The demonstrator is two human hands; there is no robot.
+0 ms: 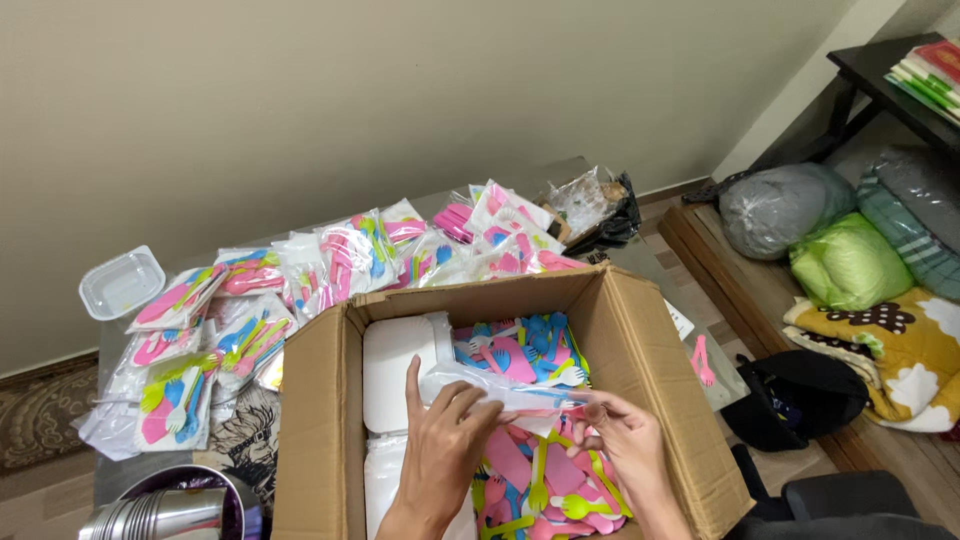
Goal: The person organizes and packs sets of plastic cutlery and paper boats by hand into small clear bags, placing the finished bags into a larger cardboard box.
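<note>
While over cardboard box, left hand, right hand pinching clear bag between them.

Two bare hands, left hand and right hand, pinch a clear plastic packet of pink cutlery above an open brown cardboard box filled with colourful plastic forks and spoons.

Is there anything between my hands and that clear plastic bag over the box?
Nothing visible. The left hand and the right hand both grip the clear plastic bag directly, above the open cardboard box of coloured plastic cutlery.
</note>
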